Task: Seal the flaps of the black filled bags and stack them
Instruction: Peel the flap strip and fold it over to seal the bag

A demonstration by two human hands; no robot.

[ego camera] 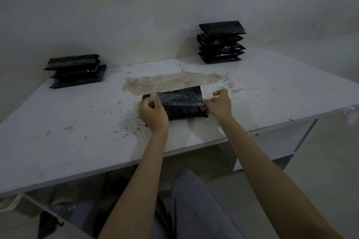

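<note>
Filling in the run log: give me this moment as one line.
step: sealing flap | left hand: peeling clear strip | right hand: pinching black filled plastic bag | two stacks on white table

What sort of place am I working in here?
Probably a bare back room used as a small packing station: a worn white table against a plain wall, two stacks of black filled bags, and one bag between both hands being sealed.
</note>
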